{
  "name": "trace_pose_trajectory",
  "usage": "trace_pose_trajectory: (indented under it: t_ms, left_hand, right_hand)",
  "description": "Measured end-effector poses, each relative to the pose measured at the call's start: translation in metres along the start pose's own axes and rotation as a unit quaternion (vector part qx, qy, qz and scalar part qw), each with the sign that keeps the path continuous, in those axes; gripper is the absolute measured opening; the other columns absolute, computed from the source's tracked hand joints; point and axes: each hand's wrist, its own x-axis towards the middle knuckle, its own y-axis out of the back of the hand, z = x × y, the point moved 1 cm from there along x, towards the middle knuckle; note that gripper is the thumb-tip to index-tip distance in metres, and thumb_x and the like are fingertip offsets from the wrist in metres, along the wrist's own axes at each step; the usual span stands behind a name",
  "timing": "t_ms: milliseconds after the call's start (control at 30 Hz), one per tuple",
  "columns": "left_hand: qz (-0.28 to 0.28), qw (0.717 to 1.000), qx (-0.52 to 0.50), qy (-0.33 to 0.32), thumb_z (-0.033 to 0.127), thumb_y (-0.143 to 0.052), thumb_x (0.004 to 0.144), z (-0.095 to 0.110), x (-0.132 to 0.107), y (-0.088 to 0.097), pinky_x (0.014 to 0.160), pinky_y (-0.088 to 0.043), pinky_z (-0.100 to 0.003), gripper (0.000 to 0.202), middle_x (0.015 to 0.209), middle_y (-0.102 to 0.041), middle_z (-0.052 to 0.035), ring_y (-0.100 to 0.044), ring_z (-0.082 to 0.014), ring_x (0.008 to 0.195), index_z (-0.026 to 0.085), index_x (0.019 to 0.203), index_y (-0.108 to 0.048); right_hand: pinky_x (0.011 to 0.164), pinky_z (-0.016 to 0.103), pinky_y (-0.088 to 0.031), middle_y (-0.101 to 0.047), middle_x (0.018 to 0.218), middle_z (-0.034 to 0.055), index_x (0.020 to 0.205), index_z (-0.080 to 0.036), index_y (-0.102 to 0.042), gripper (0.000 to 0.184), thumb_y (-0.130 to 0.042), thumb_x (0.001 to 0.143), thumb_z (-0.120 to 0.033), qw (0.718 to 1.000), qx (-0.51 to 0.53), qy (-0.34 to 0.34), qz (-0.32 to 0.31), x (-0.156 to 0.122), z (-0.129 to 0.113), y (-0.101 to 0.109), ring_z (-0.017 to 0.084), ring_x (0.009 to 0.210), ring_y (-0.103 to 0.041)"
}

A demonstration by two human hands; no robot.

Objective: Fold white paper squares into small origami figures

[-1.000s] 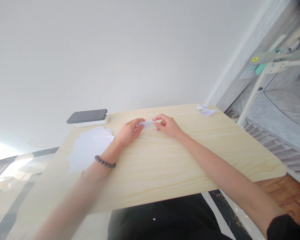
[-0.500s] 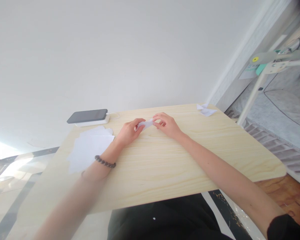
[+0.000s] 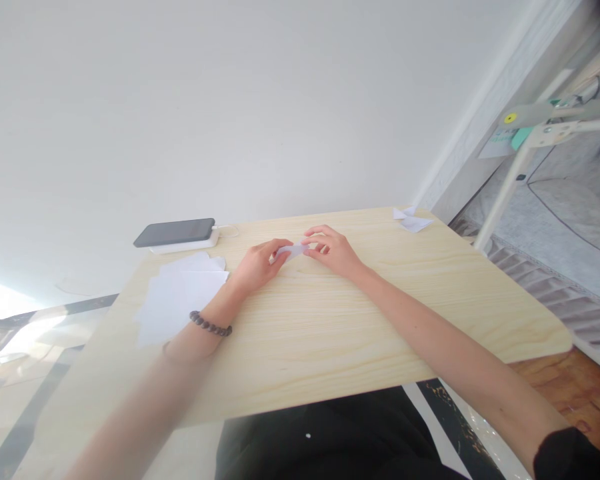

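Note:
A small folded piece of white paper (image 3: pixel 291 251) lies near the far middle of the light wooden table (image 3: pixel 330 333). My left hand (image 3: pixel 257 265), with a bead bracelet on its wrist, pinches the paper's left end. My right hand (image 3: pixel 333 250) presses and pinches its right end with bent fingers. Both hands rest low on the tabletop, and the paper is partly hidden by the fingertips.
A stack of white paper sheets (image 3: pixel 177 297) lies at the left of the table. Behind it a dark phone (image 3: pixel 175 232) rests on a white charger with a cable. Small folded paper pieces (image 3: pixel 413 220) sit at the far right corner. A white lamp arm (image 3: pixel 525 153) stands to the right.
My right fingers have shifted slightly along the paper's right end and pressed it lower toward the table. My left hand has stayed nearly still.

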Motion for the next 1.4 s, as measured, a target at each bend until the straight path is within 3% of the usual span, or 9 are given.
trace_pose_trajectory:
  t_ms: [233, 700, 933, 1133, 1300, 1400]
  left_hand:
    - [-0.015, 0.997, 0.032, -0.069, 0.027, -0.039, 0.087, -0.003, 0.001, -0.003, 0.070, -0.043, -0.024, 0.024, 0.088, -0.063, -0.0039, -0.057, -0.0120, 0.074, 0.020, 0.102, -0.055]
    - [0.001, 0.995, 0.044, -0.090, 0.025, -0.043, 0.086, -0.008, 0.001, -0.004, 0.070, -0.045, -0.024, 0.021, 0.085, -0.064, -0.0045, -0.059, -0.0132, 0.076, 0.019, 0.100, -0.056]
    - [0.010, 0.993, 0.043, -0.110, 0.024, -0.042, 0.086, -0.006, 0.002, -0.004, 0.069, -0.044, -0.024, 0.020, 0.084, -0.063, -0.0044, -0.058, -0.0130, 0.075, 0.019, 0.099, -0.056]
    - [-0.019, 0.996, 0.056, -0.073, 0.017, -0.041, 0.084, -0.005, 0.003, -0.004, 0.075, -0.044, -0.027, 0.026, 0.098, -0.060, -0.0038, -0.056, -0.0145, 0.087, 0.021, 0.108, -0.050]
    - [-0.015, 0.998, 0.062, -0.027, 0.014, -0.038, 0.084, -0.008, 0.004, -0.004, 0.080, -0.044, -0.028, 0.035, 0.118, -0.051, -0.0058, -0.053, -0.0154, 0.096, 0.021, 0.118, -0.043]
    - [-0.026, 0.996, 0.082, -0.024, 0.014, -0.035, 0.085, -0.010, 0.004, -0.005, 0.084, -0.041, -0.032, 0.035, 0.107, -0.056, -0.0069, -0.053, -0.0170, 0.095, 0.019, 0.120, -0.042]
  right_hand:
    - [0.058, 0.024, -0.045, -0.052, 0.107, 0.0038, 0.079, -0.020, -0.064, 0.017, -0.052, 0.077, -0.033, 1.000, -0.005, 0.003, -0.004, 0.000, 0.000, 0.000, 0.009, 0.067, -0.054]
    - [0.055, 0.023, -0.045, -0.054, 0.104, 0.0048, 0.080, -0.020, -0.067, 0.018, -0.054, 0.076, -0.032, 1.000, 0.001, 0.028, 0.008, 0.000, 0.001, 0.001, 0.009, 0.067, -0.054]
    - [0.058, 0.022, -0.047, -0.054, 0.108, 0.0057, 0.081, -0.019, -0.064, 0.017, -0.056, 0.074, -0.032, 0.999, 0.047, -0.021, -0.009, 0.000, -0.001, 0.000, 0.008, 0.066, -0.058]
    - [0.042, 0.019, -0.043, -0.062, 0.075, 0.0031, 0.084, -0.017, -0.062, 0.022, -0.051, 0.077, -0.035, 0.990, 0.095, -0.104, -0.011, -0.001, 0.000, -0.001, 0.010, 0.056, -0.058]
    - [0.042, 0.019, -0.045, -0.063, 0.075, 0.0041, 0.081, -0.016, -0.062, 0.022, -0.052, 0.076, -0.035, 0.991, 0.086, -0.099, 0.006, 0.000, -0.001, -0.001, 0.011, 0.056, -0.059]
    - [0.045, 0.020, -0.047, -0.064, 0.082, 0.0044, 0.081, -0.017, -0.062, 0.021, -0.052, 0.076, -0.034, 0.992, 0.091, -0.089, 0.010, 0.000, -0.001, -0.001, 0.012, 0.062, -0.061]
